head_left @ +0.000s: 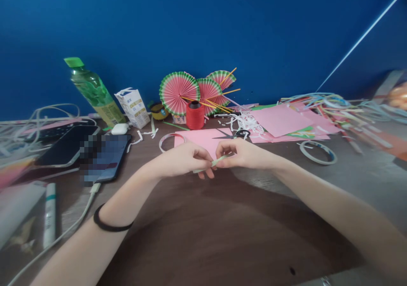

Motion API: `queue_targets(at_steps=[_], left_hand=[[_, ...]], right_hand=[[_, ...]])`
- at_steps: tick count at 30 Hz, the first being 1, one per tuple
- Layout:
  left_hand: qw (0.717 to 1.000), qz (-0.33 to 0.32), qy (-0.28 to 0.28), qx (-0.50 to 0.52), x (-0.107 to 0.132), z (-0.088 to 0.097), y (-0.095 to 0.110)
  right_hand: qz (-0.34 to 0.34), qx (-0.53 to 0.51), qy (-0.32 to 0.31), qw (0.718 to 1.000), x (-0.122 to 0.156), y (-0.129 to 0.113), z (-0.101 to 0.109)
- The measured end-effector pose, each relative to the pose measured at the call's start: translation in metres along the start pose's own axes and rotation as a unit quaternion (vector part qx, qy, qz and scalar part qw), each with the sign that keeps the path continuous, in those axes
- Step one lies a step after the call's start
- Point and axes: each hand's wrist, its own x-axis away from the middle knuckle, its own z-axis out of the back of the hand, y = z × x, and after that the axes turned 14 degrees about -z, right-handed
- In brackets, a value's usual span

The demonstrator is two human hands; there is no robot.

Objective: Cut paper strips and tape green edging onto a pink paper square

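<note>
Between my two hands is a narrow pale green strip (218,160), perhaps paper or tape. My left hand (187,159) pinches its left part, with the other fingers curled beneath. The right end sits between the thumb and fingers of my right hand (237,152). Just behind the hands lie a pink paper sheet (203,137) and open black scissors (227,134). A tape roll (171,141) stands partly hidden behind my left hand. Farther back is a red thread spool (195,117), in front of pleated pink and green paper fans (179,93).
On the left are a phone (111,159) with a white cable (79,220), a marker (50,214), a green bottle (95,93) and a white carton (133,108). Pink sheets (280,120), white paper scraps (249,123) and another tape roll (318,152) lie at right. A blue wall (203,27) closes the back.
</note>
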Motion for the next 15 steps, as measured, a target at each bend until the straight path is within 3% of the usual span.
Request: queue_targets(at_steps=[7, 15], left_hand=[[0.998, 0.02, -0.048, 0.017, 0.003, 0.01, 0.003], [0.996, 0.051, -0.066, 0.036, 0.01, 0.031, -0.016]], right_hand=[[0.012, 0.035, -0.025, 0.999, 0.005, 0.0, 0.018], [-0.021, 0.052, -0.032, 0.998, 0.003, 0.014, 0.037]])
